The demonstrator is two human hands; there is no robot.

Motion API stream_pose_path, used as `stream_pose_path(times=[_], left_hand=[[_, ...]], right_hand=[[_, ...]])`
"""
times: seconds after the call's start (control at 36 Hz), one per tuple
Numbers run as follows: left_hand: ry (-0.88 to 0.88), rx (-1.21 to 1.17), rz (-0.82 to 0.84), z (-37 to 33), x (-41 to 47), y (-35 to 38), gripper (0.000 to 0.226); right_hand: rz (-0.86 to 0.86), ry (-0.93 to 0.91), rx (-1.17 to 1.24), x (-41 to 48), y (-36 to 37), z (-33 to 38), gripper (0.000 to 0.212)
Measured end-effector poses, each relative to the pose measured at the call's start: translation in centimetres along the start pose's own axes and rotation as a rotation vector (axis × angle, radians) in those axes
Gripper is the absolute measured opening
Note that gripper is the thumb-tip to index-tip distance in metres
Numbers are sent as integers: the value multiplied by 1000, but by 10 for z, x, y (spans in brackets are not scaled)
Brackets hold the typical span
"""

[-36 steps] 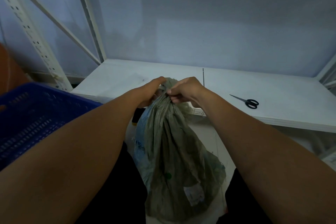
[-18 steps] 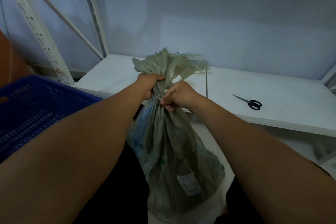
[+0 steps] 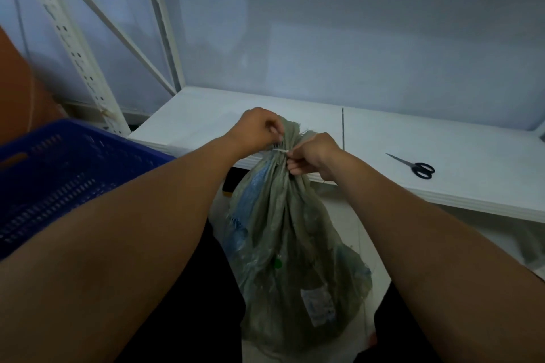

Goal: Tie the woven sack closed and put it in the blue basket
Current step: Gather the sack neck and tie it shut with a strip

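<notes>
Both hands meet at the gathered neck of a translucent grey-green woven sack, which hangs upright between the person's knees, just in front of the near edge of a white flat bench. The left hand sits on the left side of the neck, fingers curled closed and pinching at the bunched fabric and at the end of a thin white tie that crosses the neck. The right hand is on the opposite side, slightly lower, its fingers also closed, with the thumb and forefinger nipped on the other end of the white tie. A short tuft of sack mouth shows above the tie, between the two hands. Below the hands the sack widens into a full, creased body; bluish shapes, a small green spot and a pale label show through its weave. Whether the tie is already knotted cannot be told.

A dark blue plastic basket with slotted walls stands to the left, partly hidden behind the left forearm and well apart from the sack. On the bench to the right lies a pair of black-handled scissors, blades closed, clear of the hands. A white perforated metal rack upright rises at the back left.
</notes>
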State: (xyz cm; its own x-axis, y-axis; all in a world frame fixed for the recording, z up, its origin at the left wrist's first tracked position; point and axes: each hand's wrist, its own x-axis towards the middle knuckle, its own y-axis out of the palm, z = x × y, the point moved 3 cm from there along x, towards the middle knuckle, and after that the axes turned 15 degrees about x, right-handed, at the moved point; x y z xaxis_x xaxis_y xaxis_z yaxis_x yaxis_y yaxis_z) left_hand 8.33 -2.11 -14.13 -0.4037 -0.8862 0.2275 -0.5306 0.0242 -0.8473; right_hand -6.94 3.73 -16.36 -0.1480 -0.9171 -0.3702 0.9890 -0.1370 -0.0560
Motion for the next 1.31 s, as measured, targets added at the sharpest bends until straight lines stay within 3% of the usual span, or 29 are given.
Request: stream_pose_path(times=[0.08, 0.25, 0.36, 0.44, 0.61, 0.69, 0.81, 0.92, 0.97, 1.08, 1.17, 1.22, 1.31], left_hand=[[72, 98, 124, -15, 1, 6, 14], [26, 53, 285, -19, 0, 11, 13], [-45, 126, 288, -15, -2, 9, 1], [-174, 192, 300, -13, -3, 8, 19], [-458, 59, 597, 2, -25, 26, 48], [-473, 124, 518, 1, -38, 37, 59], [-354, 361, 298, 1, -43, 50, 57], [-398, 463, 119, 8, -50, 45, 70], [-446, 410, 79, 18, -52, 41, 89], [-485, 368, 177, 28, -58, 44, 116], [-456, 113, 251, 32, -60, 60, 101], [-380, -18, 207, 34, -58, 67, 77], [-299, -138, 99, 33, -54, 66, 44]], right_hand=[[25, 7, -16, 0, 3, 1, 12], [37, 9, -65, 0, 2, 0, 15], [45, -5, -77, -1, 3, 1, 18], [35, -23, -97, 1, 3, 2, 17], [-2, -59, -172, -1, 7, 1, 15], [-31, -80, -200, -2, 10, -2, 14], [-75, -116, -252, -2, 10, -3, 14], [-77, -169, -302, -1, 10, -3, 24], [-63, -175, -288, -2, 11, -3, 21], [-48, -160, -216, -1, 10, -5, 10], [-4, -118, -185, 3, 8, -10, 12], [35, -107, -201, 5, 7, -14, 8], [42, -126, -211, 10, 4, -16, 25]])
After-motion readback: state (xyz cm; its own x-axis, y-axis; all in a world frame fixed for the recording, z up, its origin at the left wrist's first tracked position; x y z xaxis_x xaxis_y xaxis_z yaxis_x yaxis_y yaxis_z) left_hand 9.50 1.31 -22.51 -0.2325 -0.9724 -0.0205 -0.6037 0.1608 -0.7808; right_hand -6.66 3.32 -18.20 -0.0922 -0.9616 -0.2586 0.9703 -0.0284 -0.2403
